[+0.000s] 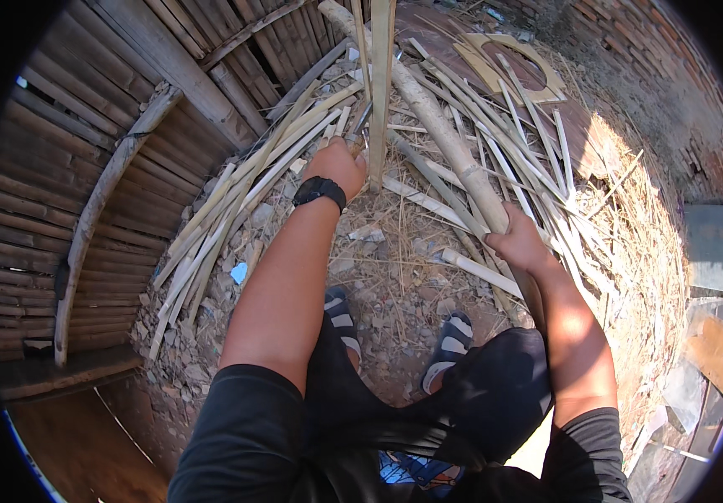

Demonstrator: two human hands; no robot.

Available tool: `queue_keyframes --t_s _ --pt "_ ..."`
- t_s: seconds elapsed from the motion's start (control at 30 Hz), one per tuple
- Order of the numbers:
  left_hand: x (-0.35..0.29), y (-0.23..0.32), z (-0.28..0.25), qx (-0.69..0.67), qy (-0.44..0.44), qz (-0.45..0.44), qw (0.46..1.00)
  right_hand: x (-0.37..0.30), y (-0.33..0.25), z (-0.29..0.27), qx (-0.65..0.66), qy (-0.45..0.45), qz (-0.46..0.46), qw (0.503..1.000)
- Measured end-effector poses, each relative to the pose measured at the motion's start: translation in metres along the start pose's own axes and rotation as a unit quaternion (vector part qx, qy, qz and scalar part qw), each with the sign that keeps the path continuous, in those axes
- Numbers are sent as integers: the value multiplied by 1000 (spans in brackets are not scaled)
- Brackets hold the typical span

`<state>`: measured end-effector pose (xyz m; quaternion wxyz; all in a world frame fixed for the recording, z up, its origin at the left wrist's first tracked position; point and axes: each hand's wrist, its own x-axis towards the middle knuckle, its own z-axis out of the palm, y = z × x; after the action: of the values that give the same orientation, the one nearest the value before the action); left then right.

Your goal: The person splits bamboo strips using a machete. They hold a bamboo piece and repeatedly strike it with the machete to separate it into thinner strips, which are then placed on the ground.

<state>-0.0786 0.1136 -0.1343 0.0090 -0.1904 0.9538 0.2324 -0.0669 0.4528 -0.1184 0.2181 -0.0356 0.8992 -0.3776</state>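
My left hand (340,165), with a black watch (319,192) on its wrist, is closed round a hand tool (362,120) with a narrow metal part that looks like a blade. Most of its handle is hidden by my fingers. Just right of it stands an upright split-bamboo post (380,96). My right hand (522,240) is wrapped round the near end of a thick bamboo pole (437,121), which slants away to the far left and passes behind the post.
Long bamboo strips (273,168) lie at the left, and another pile of strips (516,138) lies at the right. A slatted bamboo wall (118,218) bounds the left side. A brick wall (680,75) rises at the far right. Rubble and straw (378,277) cover the ground.
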Motion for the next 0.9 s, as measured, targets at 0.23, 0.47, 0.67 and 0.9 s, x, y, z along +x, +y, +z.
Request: queue_keyframes --t_s 0.23,0.47,0.67,0.9 --pt "-1 2 10 -18 21 21 999 -21 -21 -41 41 204 -134 969" --pt "6 2 5 12 6 13 1000 -11 -19 -26 -11 207 -118 971" --pt "12 -14 9 69 -14 16 997 11 17 2 -149 18 -22 988" --pt "15 -37 29 18 16 21 999 9 6 -11 -83 10 -26 996"
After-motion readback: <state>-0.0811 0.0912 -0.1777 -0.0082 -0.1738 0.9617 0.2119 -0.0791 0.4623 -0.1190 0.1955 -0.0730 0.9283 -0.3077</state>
